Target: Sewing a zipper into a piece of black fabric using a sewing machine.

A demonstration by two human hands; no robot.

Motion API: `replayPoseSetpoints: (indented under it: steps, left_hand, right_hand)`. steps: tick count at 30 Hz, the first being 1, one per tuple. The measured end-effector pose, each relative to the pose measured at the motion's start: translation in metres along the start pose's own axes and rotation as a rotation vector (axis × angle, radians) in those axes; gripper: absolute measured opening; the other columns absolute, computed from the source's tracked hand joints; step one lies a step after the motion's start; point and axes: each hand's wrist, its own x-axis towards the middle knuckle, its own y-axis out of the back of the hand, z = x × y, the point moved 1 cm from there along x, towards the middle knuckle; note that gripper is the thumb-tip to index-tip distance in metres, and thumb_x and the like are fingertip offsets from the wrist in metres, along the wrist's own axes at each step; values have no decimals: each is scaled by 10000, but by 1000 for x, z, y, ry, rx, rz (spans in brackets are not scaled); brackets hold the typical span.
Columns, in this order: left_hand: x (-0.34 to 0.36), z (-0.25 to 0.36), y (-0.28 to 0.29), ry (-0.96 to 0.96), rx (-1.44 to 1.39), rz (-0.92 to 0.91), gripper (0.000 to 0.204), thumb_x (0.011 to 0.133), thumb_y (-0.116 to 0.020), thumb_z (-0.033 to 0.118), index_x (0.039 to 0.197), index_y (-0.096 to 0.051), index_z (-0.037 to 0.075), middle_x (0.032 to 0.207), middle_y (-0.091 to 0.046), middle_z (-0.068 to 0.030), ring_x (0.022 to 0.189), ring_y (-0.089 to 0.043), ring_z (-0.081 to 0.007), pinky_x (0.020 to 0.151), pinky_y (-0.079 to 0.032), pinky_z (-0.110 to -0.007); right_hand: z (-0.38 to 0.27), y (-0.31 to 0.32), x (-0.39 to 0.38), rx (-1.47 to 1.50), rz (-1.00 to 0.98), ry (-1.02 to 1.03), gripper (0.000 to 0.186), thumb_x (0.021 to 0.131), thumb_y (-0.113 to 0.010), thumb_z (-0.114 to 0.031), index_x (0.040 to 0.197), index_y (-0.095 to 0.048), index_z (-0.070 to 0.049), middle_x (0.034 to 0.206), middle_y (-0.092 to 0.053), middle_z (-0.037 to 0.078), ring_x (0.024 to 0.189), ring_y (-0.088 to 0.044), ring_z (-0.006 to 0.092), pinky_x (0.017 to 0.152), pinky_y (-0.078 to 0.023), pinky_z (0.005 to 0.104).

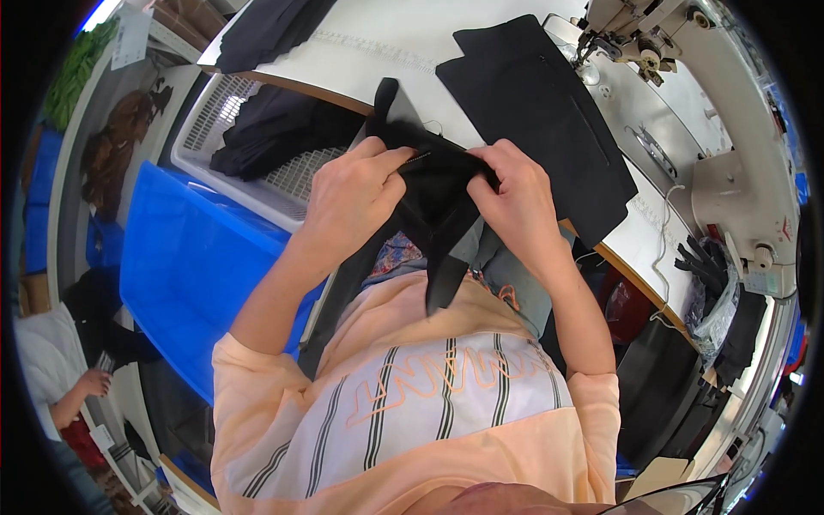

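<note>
A black fabric piece (439, 193) is stretched between my two hands above my lap, its corners hanging loose. On its left edge, next to what looks like a zipper, my left hand (356, 189) is closed in a pinch. My right hand (515, 184) grips the opposite edge between thumb and fingers. Part of the piece sticks up blurred near the table edge. Just beyond my right hand, a flat black panel (549, 120) with a slit-like line lies on the white table (378, 51).
A sewing machine (730, 129) stands at the right. To the left are a white basket (193, 137) holding black cloth and a blue bin (197, 266). More black fabric (266, 34) lies at the table's far left. Another person's hand (93, 382) shows at far left.
</note>
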Motion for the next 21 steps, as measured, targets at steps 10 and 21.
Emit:
replayPoseSetpoints:
  steps: [10, 21]
  left_hand:
    - [11, -13, 26, 78, -192, -324, 198, 736, -589, 113, 843, -628, -49, 642, -530, -120, 539, -476, -174, 528, -387, -306]
    - [11, -20, 27, 25, -217, -286, 188, 729, -579, 106, 820, -595, -58, 663, -505, -111, 572, -492, -181, 551, -396, -315]
  right_hand:
    - [14, 2, 9, 558, -553, -418, 116, 838, -594, -107, 852, -667, -18, 655, -589, -43, 480, -482, 12, 461, -407, 168]
    - [14, 3, 11, 562, -599, -445, 126, 826, -598, -119, 815, -663, -12, 609, -567, -33, 485, -487, 28, 464, -396, 175]
